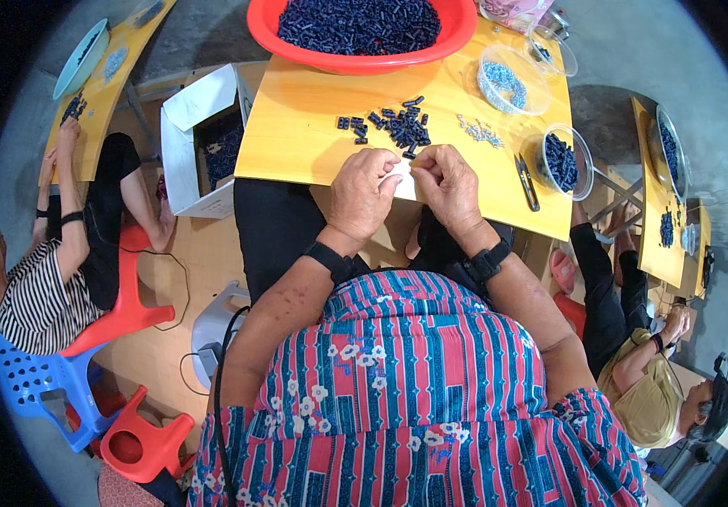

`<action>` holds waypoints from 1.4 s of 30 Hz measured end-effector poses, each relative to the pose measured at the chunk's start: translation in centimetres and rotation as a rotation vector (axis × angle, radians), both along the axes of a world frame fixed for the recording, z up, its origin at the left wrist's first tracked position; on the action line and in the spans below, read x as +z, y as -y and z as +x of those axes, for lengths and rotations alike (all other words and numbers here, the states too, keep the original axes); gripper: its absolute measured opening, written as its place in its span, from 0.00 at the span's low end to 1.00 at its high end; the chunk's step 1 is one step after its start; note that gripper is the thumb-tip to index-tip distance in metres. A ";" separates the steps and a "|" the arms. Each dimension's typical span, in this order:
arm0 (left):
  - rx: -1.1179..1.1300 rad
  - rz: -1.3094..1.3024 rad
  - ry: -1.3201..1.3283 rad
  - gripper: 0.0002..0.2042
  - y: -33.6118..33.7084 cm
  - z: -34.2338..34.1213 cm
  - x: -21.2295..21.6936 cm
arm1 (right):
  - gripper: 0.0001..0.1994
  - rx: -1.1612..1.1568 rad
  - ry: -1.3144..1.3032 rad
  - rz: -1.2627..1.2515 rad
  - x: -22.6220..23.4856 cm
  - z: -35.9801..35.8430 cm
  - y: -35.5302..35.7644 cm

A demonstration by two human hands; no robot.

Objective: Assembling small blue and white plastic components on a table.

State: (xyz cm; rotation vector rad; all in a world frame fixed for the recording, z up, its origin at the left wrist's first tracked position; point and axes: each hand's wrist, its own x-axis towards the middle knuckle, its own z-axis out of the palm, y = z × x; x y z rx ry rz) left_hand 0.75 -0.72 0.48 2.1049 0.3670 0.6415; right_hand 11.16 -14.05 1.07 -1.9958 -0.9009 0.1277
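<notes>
Far red basin (364,62) holds dark pieces (355,25); far-right clear bowl (541,97), pale-blue pieces (502,84). Hands (362,193) pinched narrow; held object indistinct.

Standing here, I can't make out what, if anything, the left hand (362,193) and right hand (450,188) pinch. The red plastic basin (364,63) and pink-and-white package (516,12) run past the top edge; the silvery bits (480,133) are too tiny to identify.

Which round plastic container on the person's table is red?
The large basin at the far edge, holding dark pieces; the smaller bowls on the right are clear.
</notes>
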 end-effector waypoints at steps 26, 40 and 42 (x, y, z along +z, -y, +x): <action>-0.028 -0.040 0.023 0.10 -0.2 0.4 -0.3 | 0.06 0.129 0.304 -0.147 -0.3 0.7 -0.2; -0.005 0.044 0.020 0.07 -0.2 0.3 -0.5 | 0.03 0.022 -0.469 0.140 -0.5 -1.0 -0.2; -0.003 0.034 0.048 0.07 -0.1 0.3 -0.6 | 0.02 0.010 -0.582 0.206 -0.3 -1.2 -0.3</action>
